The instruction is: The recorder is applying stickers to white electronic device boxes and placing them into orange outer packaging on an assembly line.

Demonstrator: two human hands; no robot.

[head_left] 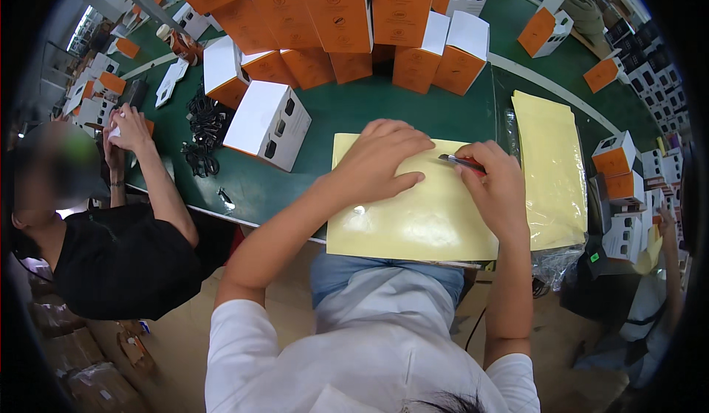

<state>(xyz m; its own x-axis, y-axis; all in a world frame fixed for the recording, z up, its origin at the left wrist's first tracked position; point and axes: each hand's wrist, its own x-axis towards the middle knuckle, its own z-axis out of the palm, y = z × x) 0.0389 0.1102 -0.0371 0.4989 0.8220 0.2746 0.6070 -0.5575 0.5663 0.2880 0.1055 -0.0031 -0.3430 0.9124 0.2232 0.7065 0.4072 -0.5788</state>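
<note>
A glossy pale-yellow sheet (413, 228) lies on the green table in front of me, reaching its near edge. My left hand (384, 158) rests flat on the upper part of the sheet, fingers stretched out to the right and thumb apart. In my right hand (496, 184) is a utility knife (467, 164) with a red and dark handle, gripped between thumb and fingers. Its metal tip points left, over the sheet close to my left fingertips. Whether the blade touches the sheet, I cannot tell.
A stack of yellow sheets (550, 169) in clear plastic lies to the right. Orange-and-white boxes (336, 14) are piled at the back. One white box (269, 125) and bundled black cables (203, 129) stand left. A co-worker (125, 250) sits at the left; another person is at the far right.
</note>
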